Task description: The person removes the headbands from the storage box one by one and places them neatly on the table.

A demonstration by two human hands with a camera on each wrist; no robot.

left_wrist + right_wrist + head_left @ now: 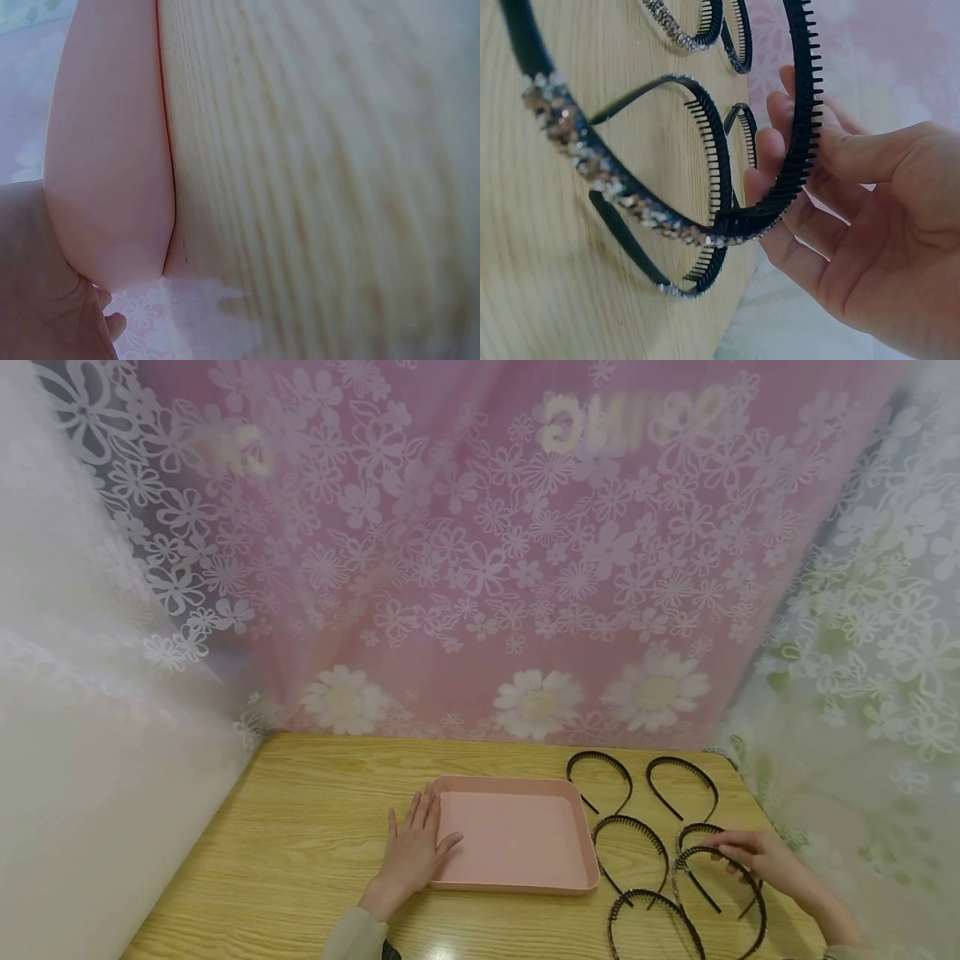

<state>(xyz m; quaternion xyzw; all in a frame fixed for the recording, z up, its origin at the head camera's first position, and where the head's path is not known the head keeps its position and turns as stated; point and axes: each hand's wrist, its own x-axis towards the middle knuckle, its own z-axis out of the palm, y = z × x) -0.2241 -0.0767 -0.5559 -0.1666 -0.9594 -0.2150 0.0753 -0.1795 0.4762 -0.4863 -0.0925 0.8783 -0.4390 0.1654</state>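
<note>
My right hand (765, 860) pinches a black toothed headband (804, 82) between thumb and fingers, above the table at the right. Small sparkling stones cover one stretch of its outer side. Just behind and below the held band lies another headband (718, 165), also edged with stones. On the left, my left hand (411, 853) rests on the left rim of a shallow pink tray (517, 888), its fingers straight and pointing away from me. The left wrist view shows the tray's outer wall (112, 135) and part of that hand (37, 270).
Beside the tray's right end lie more headbands: two at the back, one (597, 755) left of the other (678, 761), one in the middle (630, 819) and one at the front edge (651, 893). Patterned curtains (480, 568) enclose the wooden table (300, 860).
</note>
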